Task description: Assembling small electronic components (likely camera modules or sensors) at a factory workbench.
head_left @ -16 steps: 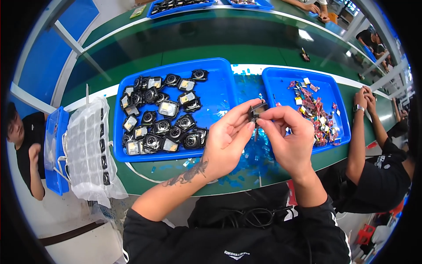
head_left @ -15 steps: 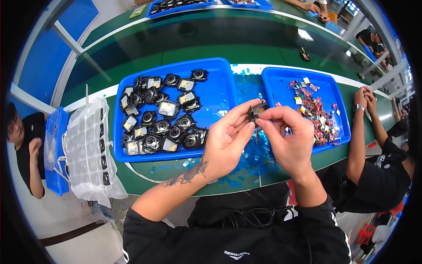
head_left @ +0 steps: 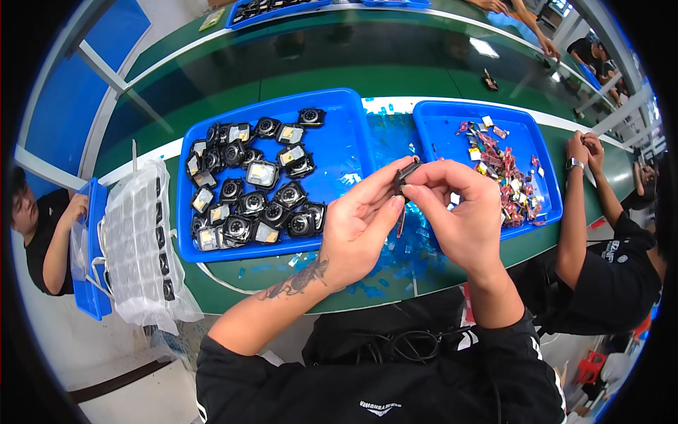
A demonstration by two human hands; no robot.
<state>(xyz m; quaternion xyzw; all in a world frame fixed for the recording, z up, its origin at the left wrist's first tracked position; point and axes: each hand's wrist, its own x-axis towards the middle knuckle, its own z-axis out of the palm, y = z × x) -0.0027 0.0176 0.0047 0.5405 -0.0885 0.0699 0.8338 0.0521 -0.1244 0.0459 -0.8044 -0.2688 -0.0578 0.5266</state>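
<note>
Between my hands is a small black smartwatch case [head_left: 407,170], tilted, seen mostly edge-on. My left hand [head_left: 359,225] grips it from the left with thumb and fingertips. My right hand [head_left: 460,212] pinches its right side with thumb and forefinger. A thin reddish strip [head_left: 401,225] hangs just below the case; whether it is attached I cannot make out. To the left, a large blue tray [head_left: 346,134] holds several smartwatch cases [head_left: 252,203], some dark side up, others showing silvery innards. On the right, a second blue tray [head_left: 441,120] carries a heap of small reddish parts [head_left: 505,166].
Blue film scraps [head_left: 395,265] litter the green table [head_left: 304,300] between the trays. Left of them stands a stack of clear plastic blister sheets [head_left: 134,240]. Co-workers sit at the left [head_left: 53,233] and right [head_left: 600,275]. Another green bench [head_left: 318,67] runs behind.
The case in my hands has turned more edge-on and shifted slightly left. The reddish strip shows more clearly beneath it. At the far bench a person's arm has reached farther right.
</note>
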